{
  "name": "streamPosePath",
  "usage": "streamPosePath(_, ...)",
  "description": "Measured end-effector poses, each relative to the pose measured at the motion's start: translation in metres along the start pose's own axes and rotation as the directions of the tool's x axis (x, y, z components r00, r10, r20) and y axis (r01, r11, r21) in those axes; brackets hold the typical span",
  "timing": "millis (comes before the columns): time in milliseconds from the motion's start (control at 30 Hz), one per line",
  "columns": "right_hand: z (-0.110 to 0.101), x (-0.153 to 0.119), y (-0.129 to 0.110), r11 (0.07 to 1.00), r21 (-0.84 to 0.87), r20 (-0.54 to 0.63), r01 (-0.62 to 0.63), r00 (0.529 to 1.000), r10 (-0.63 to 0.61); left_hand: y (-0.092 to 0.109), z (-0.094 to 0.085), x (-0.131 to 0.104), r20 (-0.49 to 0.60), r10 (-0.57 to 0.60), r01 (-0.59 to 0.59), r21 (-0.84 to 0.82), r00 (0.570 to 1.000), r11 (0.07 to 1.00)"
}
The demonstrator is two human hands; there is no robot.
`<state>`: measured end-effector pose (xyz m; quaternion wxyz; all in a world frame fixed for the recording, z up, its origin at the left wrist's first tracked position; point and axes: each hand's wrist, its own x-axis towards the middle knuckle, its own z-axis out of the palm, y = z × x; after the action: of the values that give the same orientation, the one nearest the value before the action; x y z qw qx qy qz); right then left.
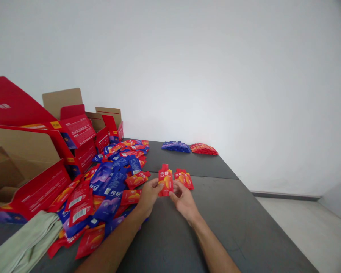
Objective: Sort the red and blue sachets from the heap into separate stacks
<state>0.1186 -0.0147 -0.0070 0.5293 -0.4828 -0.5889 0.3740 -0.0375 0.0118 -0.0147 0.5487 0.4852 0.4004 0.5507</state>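
Note:
A red pouch with orange fruit printed on it and a short spout-like top stands upright between my hands. My left hand grips its left edge, thumb on the front. My right hand is closed at its lower right corner, the thumb touching the front and the other fingers partly behind. Just beyond my right hand, more red pouches lie overlapped on the dark table. To the left of my left hand spreads a loose heap of blue pouches and red pouches.
Open red cardboard boxes line the left side. A pale green cloth lies at the front left. Near the white wall are a row of blue pouches and a row of red pouches. The table's right edge drops to the floor.

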Motion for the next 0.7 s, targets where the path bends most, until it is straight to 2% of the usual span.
streamPosePath(67, 0.001, 0.001, 0.004, 0.999, -0.041, 0.001, 0.022, 1.000, -0.022, -0.003, 0.006, 0.004, -0.095, -0.082, 0.079, -0.039, 0.992, 0.996)
streamPosePath(133, 0.000, 0.004, 0.010, 0.996, -0.085, -0.063, 0.019, 0.998, -0.024, -0.007, 0.013, 0.009, -0.178, -0.118, 0.113, -0.039, 0.977, 0.993)
streamPosePath(233, -0.009, 0.012, 0.021, 0.992, -0.125, -0.114, 0.013, 0.993, -0.027, -0.014, 0.023, 0.019, -0.109, -0.032, 0.030, -0.014, 0.994, 0.999)
streamPosePath(300, -0.019, 0.017, 0.031, 0.966, -0.254, -0.142, 0.051, 0.986, -0.089, -0.020, 0.027, 0.030, -0.066, 0.038, -0.034, 0.067, 0.997, 0.997)
streamPosePath(367, -0.032, 0.022, 0.041, 0.873, -0.469, -0.167, 0.133, 0.958, -0.235, -0.027, 0.030, 0.042, -0.099, 0.050, -0.026, 0.228, 0.994, 0.973)
streamPosePath(400, -0.038, 0.024, 0.046, 0.806, -0.564, -0.135, 0.178, 0.944, -0.302, -0.030, 0.031, 0.048, -0.099, 0.034, 0.000, 0.324, 0.994, 0.946)
streamPosePath(467, -0.047, 0.028, 0.056, 0.681, -0.706, -0.084, 0.196, 0.931, -0.354, -0.037, 0.033, 0.058, -0.079, 0.005, 0.031, 0.452, 0.997, 0.892)
streamPosePath(567, -0.051, 0.030, 0.072, 0.556, -0.813, 0.005, 0.176, 0.956, -0.295, -0.044, 0.034, 0.065, -0.027, -0.009, 0.022, 0.536, 1.000, 0.844)
streamPosePath(700, -0.046, 0.032, 0.090, 0.508, -0.849, 0.061, 0.146, 0.982, -0.181, -0.046, 0.036, 0.062, 0.048, 0.006, -0.035, 0.641, 0.999, 0.767)
